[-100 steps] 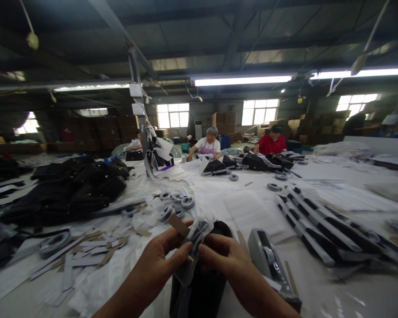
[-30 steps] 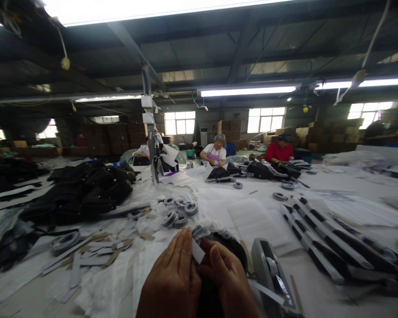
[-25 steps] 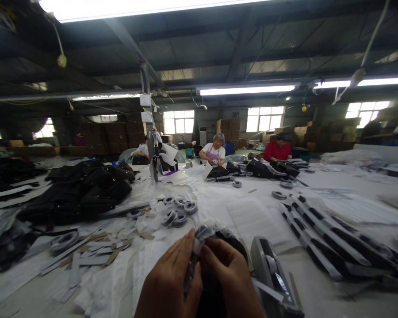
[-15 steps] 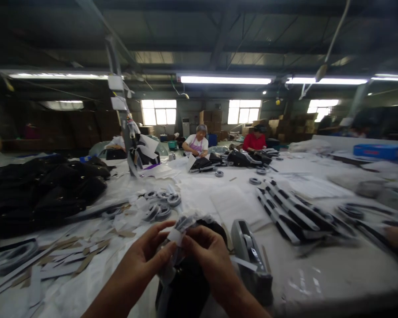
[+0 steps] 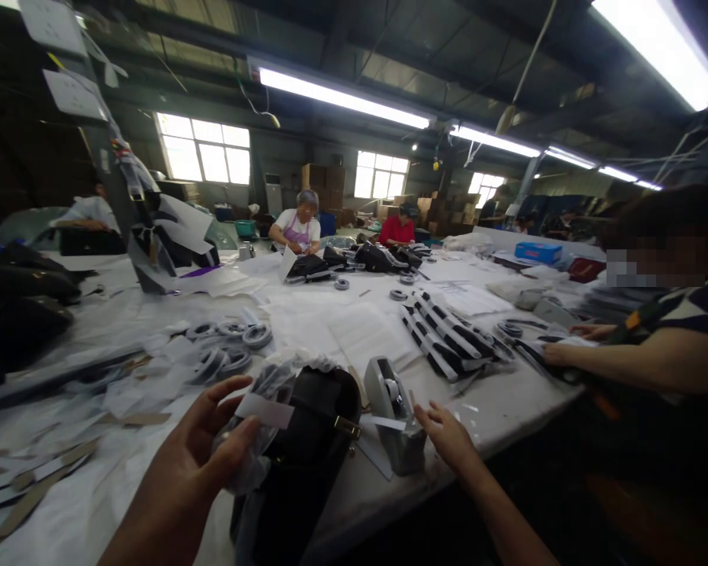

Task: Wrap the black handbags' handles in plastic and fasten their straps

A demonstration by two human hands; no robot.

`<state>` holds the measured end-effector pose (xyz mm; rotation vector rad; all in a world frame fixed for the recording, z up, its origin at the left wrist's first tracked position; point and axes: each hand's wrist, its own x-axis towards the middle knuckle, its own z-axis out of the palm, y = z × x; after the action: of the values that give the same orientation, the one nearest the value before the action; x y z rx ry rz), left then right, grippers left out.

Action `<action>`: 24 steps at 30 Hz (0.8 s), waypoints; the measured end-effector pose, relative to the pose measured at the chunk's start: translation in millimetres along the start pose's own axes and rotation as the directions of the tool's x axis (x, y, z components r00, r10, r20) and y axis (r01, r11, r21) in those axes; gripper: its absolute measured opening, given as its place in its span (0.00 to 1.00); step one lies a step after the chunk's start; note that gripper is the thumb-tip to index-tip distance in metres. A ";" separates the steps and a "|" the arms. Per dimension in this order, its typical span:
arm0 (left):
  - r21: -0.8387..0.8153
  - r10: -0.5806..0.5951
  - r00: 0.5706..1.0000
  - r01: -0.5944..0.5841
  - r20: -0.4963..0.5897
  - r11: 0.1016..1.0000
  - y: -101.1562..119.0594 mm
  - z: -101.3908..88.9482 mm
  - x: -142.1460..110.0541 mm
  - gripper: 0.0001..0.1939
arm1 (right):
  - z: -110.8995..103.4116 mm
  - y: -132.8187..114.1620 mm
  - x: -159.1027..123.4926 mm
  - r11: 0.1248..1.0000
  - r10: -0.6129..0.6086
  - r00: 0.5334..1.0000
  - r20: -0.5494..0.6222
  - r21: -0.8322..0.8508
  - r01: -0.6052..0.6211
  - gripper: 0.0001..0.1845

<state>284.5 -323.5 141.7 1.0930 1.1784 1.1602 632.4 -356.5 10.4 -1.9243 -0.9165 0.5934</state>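
Note:
My left hand grips a clear plastic-wrapped bundle, perhaps a coiled strap. The thumb presses a white paper strip against its side. Directly behind and below the bundle stands a black bag with a gold-coloured clasp, its lower part dark. To the right of the bag is a grey tape dispenser with a roll in it. My right hand is at the dispenser's front end, fingers stretched out. Whether the fingertips touch the tape I cannot make out.
Grey strap coils lie behind my left hand, with paper and card strips at the left. Black-and-white striped pieces lie beyond the dispenser. At the right a co-worker's arm reaches over the table. Two people work across it.
My right hand has left the wrapped bundle and moved right to the tape dispenser. My left hand keeps hold of the bundle. The view has turned right, bringing a co-worker into sight.

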 end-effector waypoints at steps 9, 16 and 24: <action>-0.044 -0.028 0.998 0.031 0.053 0.999 -6.8 -4.7 7.1 0.28 | -1.3 -25.0 -27.9 0.934 0.128 0.962 0.240 0.298 -0.199 0.27; 0.028 -0.014 0.999 0.013 0.041 1.000 -8.1 -6.8 11.4 0.34 | -8.2 -39.4 -52.0 0.900 0.127 0.982 0.137 0.401 -0.172 0.27; 0.016 0.002 1.000 -0.001 -0.023 1.000 -26.4 -13.3 18.1 0.30 | 7.5 2.4 -60.6 0.843 0.267 0.952 0.147 0.444 -0.305 0.28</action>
<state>273.8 -307.7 112.8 1.0957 1.2070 1.1689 591.0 -401.3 7.1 -1.6120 -0.4702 0.9776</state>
